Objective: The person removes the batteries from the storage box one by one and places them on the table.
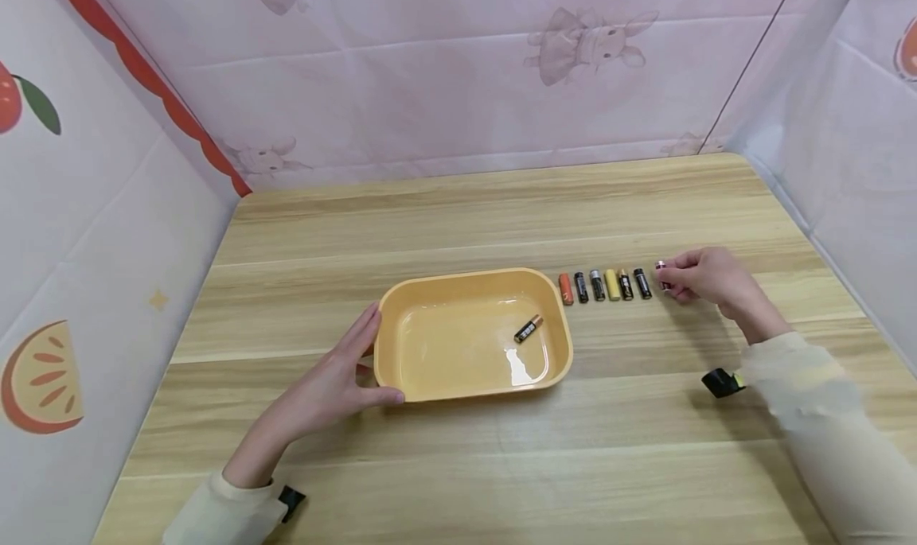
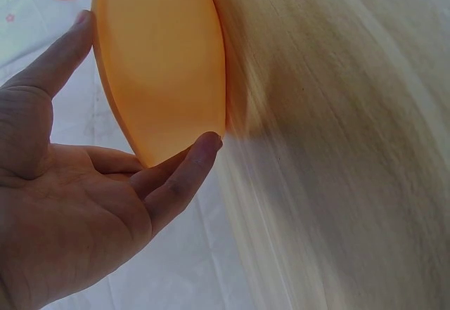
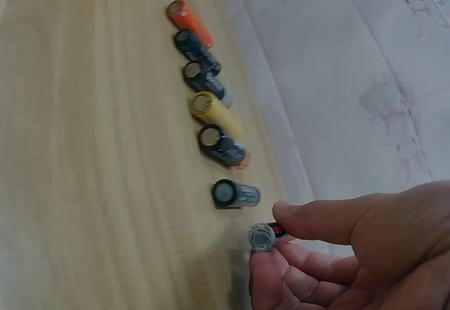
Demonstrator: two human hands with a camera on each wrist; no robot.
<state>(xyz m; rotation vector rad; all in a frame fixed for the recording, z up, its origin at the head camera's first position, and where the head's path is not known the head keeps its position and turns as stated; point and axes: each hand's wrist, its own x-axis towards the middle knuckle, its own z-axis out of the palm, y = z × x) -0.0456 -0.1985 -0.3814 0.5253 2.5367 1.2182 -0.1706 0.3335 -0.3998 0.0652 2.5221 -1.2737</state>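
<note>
My left hand (image 1: 337, 382) holds the left end of a yellow plastic box (image 1: 390, 294), thumb at the front corner and fingers along the end wall. In the left wrist view, the fingers (image 2: 186, 176) curve around that wall (image 2: 162, 64). Between thumb and fingers, my right hand (image 1: 705, 278) pinches a small red-and-silver battery (image 3: 262, 237) at the right end of a battery row. Beside it is a black battery (image 1: 642, 283). Further left lie a black battery with a copper end (image 1: 626, 284), a yellow one (image 1: 612, 284), two dark ones and an orange one (image 1: 566, 289).
One black-and-copper battery (image 1: 528, 328) lies inside the box, toward its right side. The wooden table (image 1: 501, 465) meets a pink patterned cloth (image 1: 444, 99) at the back, with pale cloth walls at both sides. The orange battery is close to the box's right rim.
</note>
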